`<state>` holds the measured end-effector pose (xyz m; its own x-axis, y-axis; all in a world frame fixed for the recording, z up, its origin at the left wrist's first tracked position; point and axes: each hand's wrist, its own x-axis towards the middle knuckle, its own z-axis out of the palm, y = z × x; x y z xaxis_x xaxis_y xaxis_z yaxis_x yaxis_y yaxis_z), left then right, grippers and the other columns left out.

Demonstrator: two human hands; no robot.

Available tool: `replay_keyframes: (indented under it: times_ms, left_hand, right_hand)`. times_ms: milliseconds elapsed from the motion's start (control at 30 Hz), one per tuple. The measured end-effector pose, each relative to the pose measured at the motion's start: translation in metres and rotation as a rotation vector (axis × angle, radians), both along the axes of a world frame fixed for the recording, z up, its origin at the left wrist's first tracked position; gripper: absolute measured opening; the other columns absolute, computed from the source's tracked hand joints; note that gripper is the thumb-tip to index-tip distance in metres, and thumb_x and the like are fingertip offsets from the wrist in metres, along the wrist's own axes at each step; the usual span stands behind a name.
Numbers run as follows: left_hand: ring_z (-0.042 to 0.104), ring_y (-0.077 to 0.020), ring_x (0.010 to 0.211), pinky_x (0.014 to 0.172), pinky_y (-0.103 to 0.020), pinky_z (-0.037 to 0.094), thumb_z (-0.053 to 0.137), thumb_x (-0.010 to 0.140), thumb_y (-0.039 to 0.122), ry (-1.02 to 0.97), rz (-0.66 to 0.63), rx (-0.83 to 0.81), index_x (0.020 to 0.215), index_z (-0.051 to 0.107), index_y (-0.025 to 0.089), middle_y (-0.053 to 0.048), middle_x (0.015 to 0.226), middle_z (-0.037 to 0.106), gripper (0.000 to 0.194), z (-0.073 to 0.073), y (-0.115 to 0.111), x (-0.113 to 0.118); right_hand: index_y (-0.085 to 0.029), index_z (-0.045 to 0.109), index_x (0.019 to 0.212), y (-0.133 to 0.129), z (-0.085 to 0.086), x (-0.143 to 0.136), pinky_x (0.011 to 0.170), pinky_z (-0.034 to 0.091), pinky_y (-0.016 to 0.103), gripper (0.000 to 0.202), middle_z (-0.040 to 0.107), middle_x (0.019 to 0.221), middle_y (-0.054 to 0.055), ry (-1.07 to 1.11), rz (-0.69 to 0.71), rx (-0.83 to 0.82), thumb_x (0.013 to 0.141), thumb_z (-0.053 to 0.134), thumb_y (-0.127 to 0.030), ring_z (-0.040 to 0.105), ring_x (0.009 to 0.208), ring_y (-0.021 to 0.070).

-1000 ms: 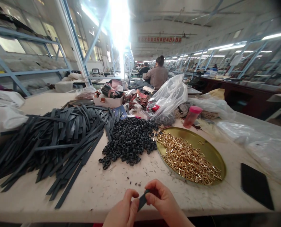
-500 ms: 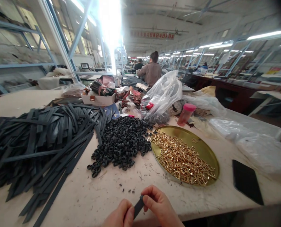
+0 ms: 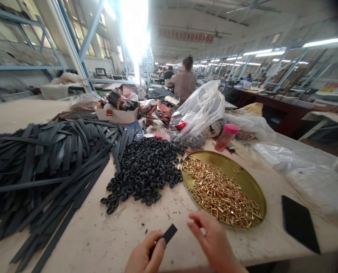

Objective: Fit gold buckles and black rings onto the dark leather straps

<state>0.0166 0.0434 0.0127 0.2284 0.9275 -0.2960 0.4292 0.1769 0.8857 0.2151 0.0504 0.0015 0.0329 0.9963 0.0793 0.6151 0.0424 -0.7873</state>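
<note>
My left hand (image 3: 148, 253) is closed around a black strap (image 3: 169, 234), whose flat squared end sticks out past the thumb toward the upper right. My right hand (image 3: 210, 240) is off the strap, between it and the round gold tray (image 3: 247, 172). Its fingers are slightly blurred and apart, with nothing visible in them. Many small gold rectangular buckles (image 3: 222, 193) lie heaped in that tray. Left of the tray is a pile of small black loops (image 3: 146, 170). Long black strips (image 3: 58, 151) form a big heap at the left.
A pink-lidded jar (image 3: 227, 137) stands behind the tray, beside a clear plastic bag (image 3: 200, 113). A dark flat tablet-like object (image 3: 299, 223) lies near the right edge of the table. A box of odds and ends (image 3: 116, 115) sits further back. A person (image 3: 184, 83) is seated beyond.
My right hand has let go of the strap's end and moved right, toward the tray. The left hand keeps the strap, whose end now shows uncovered.
</note>
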Motion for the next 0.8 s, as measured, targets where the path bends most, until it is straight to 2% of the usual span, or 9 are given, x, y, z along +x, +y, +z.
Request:
replay_keyframes:
  times_ms: [67, 100, 167, 267, 400, 500, 600, 700, 800]
  left_hand:
    - [0.046, -0.0145, 0.057, 0.054, -0.022, 0.034, 0.041, 0.078, 0.045, -0.052, 0.071, -0.021, 0.072, 0.055, 0.020, 0.003, 0.055, 0.047, 0.030, 0.002, 0.001, 0.000]
    - [0.043, -0.0136, 0.055, 0.052, -0.021, 0.032, 0.042, 0.077, 0.045, -0.072, 0.092, -0.036, 0.069, 0.053, 0.020, 0.004, 0.052, 0.043, 0.029, 0.002, 0.000, 0.000]
    - [0.040, -0.0126, 0.053, 0.050, -0.020, 0.031, 0.043, 0.077, 0.046, -0.113, 0.109, -0.065, 0.068, 0.050, 0.020, 0.006, 0.050, 0.038, 0.028, 0.002, -0.004, 0.002]
    - [0.037, -0.0118, 0.051, 0.049, -0.020, 0.030, 0.044, 0.076, 0.049, -0.164, 0.126, -0.064, 0.066, 0.047, 0.021, 0.006, 0.049, 0.035, 0.030, 0.004, -0.014, 0.005]
    - [0.033, -0.0108, 0.052, 0.051, -0.021, 0.027, 0.052, 0.069, 0.050, -0.188, 0.170, -0.017, 0.071, 0.052, 0.018, 0.007, 0.053, 0.034, 0.032, 0.014, -0.022, 0.011]
    - [0.031, -0.0100, 0.050, 0.050, -0.021, 0.027, 0.055, 0.067, 0.049, -0.251, 0.185, -0.008, 0.084, 0.054, 0.015, 0.008, 0.053, 0.034, 0.038, 0.021, -0.023, 0.019]
    - [0.034, -0.0102, 0.053, 0.052, -0.021, 0.030, 0.055, 0.068, 0.051, -0.302, 0.207, 0.048, 0.075, 0.051, 0.016, 0.006, 0.055, 0.038, 0.036, 0.020, -0.025, 0.024]
    - [0.038, -0.0113, 0.056, 0.055, -0.022, 0.032, 0.052, 0.071, 0.052, -0.263, 0.244, 0.119, 0.066, 0.048, 0.017, 0.004, 0.057, 0.041, 0.035, 0.016, -0.032, 0.021]
    - [0.036, -0.0115, 0.056, 0.054, -0.022, 0.031, 0.052, 0.071, 0.051, -0.217, 0.251, 0.144, 0.069, 0.052, 0.016, 0.005, 0.058, 0.040, 0.035, 0.015, -0.040, 0.014]
  right_hand:
    - [-0.019, 0.059, 0.080, 0.014, 0.006, 0.028, 0.071, 0.035, 0.037, 0.016, 0.059, 0.079, 0.009, -0.274, -0.110, 0.069, 0.080, 0.049, -0.032, 0.052, 0.077, 0.0254]
    - [-0.019, 0.059, 0.077, 0.020, 0.007, 0.038, 0.070, 0.034, 0.038, 0.013, 0.058, 0.078, 0.009, -0.340, -0.124, 0.068, 0.079, 0.048, -0.027, 0.051, 0.075, 0.0254]
    - [-0.019, 0.057, 0.068, 0.030, 0.007, 0.050, 0.068, 0.033, 0.037, 0.013, 0.057, 0.072, 0.008, -0.367, -0.119, 0.051, 0.076, 0.047, -0.020, 0.049, 0.070, 0.0241]
    - [-0.020, 0.052, 0.060, 0.034, 0.006, 0.052, 0.065, 0.033, 0.034, 0.015, 0.054, 0.065, 0.005, -0.286, -0.115, 0.038, 0.074, 0.046, -0.017, 0.048, 0.064, 0.0212]
    - [-0.020, 0.049, 0.067, 0.016, 0.020, 0.029, 0.053, 0.037, 0.026, 0.014, 0.052, 0.059, -0.001, -0.089, -0.077, -0.020, 0.078, 0.043, -0.026, 0.048, 0.055, 0.0153]
    - [-0.019, 0.047, 0.070, -0.008, 0.034, -0.005, 0.048, 0.037, 0.022, 0.015, 0.050, 0.056, -0.004, 0.350, 0.010, -0.165, 0.079, 0.043, -0.031, 0.045, 0.048, 0.0105]
    - [-0.018, 0.046, 0.066, -0.029, 0.037, -0.041, 0.046, 0.033, 0.020, 0.017, 0.049, 0.054, -0.006, 0.796, 0.038, -0.312, 0.072, 0.053, -0.032, 0.040, 0.044, 0.0072]
    - [-0.019, 0.045, 0.061, -0.038, 0.026, -0.064, 0.042, 0.028, 0.020, 0.021, 0.043, 0.048, -0.008, 0.866, 0.031, -0.335, 0.066, 0.058, -0.034, 0.036, 0.041, 0.0068]
    - [-0.018, 0.049, 0.065, -0.039, 0.015, -0.072, 0.047, 0.034, 0.022, 0.015, 0.047, 0.053, -0.006, 0.804, 0.030, -0.202, 0.064, 0.061, -0.026, 0.043, 0.048, 0.0094]
